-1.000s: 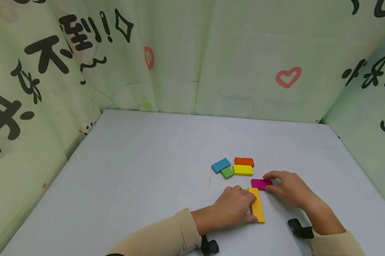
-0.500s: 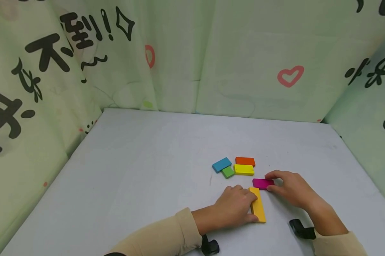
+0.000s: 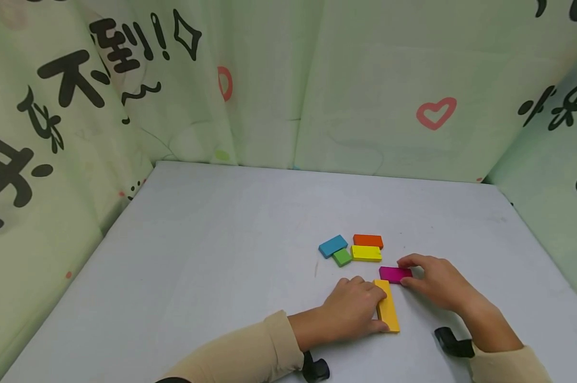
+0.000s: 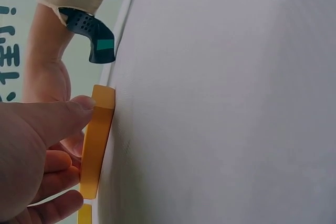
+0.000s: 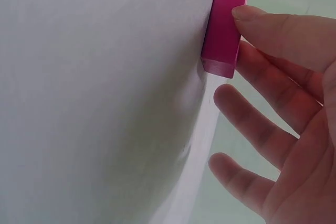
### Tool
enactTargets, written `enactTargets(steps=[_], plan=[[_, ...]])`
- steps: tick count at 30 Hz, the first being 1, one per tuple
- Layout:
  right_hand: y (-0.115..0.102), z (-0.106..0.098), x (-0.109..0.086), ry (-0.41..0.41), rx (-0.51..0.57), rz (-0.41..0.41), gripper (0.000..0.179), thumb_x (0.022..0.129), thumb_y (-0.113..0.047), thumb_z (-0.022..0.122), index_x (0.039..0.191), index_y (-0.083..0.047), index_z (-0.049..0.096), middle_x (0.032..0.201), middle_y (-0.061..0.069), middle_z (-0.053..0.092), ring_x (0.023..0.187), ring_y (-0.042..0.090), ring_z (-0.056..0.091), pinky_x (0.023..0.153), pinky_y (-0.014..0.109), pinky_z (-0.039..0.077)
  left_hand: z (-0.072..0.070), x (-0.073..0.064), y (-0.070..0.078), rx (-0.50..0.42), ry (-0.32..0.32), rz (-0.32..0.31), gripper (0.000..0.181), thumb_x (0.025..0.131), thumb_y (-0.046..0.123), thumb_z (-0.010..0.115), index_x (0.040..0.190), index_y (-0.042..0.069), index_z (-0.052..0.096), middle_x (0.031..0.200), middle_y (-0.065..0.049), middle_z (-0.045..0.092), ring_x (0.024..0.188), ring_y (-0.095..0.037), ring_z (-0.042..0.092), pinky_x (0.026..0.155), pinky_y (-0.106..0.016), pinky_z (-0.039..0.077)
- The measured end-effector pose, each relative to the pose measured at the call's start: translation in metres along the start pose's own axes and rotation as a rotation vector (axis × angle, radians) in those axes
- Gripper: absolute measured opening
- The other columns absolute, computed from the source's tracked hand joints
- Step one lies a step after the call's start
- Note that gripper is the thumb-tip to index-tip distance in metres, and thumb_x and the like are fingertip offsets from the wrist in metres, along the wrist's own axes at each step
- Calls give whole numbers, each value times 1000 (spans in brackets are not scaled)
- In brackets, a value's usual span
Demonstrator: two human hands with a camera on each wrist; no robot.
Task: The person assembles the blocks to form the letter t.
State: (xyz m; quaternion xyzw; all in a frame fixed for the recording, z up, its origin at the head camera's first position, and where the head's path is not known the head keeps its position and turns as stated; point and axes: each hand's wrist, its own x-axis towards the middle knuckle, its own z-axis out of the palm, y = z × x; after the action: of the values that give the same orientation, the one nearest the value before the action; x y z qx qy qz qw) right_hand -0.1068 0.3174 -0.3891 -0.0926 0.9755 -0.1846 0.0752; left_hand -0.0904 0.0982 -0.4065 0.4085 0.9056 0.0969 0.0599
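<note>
A long orange-yellow block [image 3: 389,314] lies on the white table, pointing away from the person. My left hand [image 3: 348,311] holds it, thumb at its near end and fingers toward the far end; the left wrist view shows the thumb [image 4: 73,109] on one end. Just beyond its far end lies a magenta block [image 3: 394,274], set crosswise. The thumb and a finger of my right hand [image 3: 437,279] pinch the magenta block's right end, while the other fingers [image 5: 257,124] are spread in the right wrist view. The two blocks appear to touch or nearly touch.
Behind the magenta block sit a yellow block [image 3: 367,254] and an orange-red block [image 3: 368,241], side by side. Left of them, a small green block [image 3: 342,257] touches a tilted blue block [image 3: 333,246]. A printed pale green curtain [image 3: 269,96] encloses the table [image 3: 221,239].
</note>
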Motion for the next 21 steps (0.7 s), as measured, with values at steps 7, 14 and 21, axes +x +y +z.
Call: enactTargets(steps=[7,14,21], plan=[[2,-1,0,-28,0,-8,40,86,-17,79,120,-2,67,112,15,68,107,41,58,91,63,45,0,0,0,-3,-9,-7,57,86,59,71,132,27,64,121,17,63,102,-4,52,81,-21,40],[3,0,-1,-26,9,-21,42,85,-19,80,121,-2,67,114,15,67,108,41,58,91,63,45,0,0,0,-7,-13,-6,57,85,59,71,132,27,63,121,17,63,102,-3,52,80,-21,40],[-2,-1,-5,24,15,-54,43,84,-20,80,121,-2,67,120,18,65,115,44,54,95,65,42,0,1,1,-3,-25,-19,59,85,60,71,133,28,63,123,17,62,104,-4,52,83,-22,41]])
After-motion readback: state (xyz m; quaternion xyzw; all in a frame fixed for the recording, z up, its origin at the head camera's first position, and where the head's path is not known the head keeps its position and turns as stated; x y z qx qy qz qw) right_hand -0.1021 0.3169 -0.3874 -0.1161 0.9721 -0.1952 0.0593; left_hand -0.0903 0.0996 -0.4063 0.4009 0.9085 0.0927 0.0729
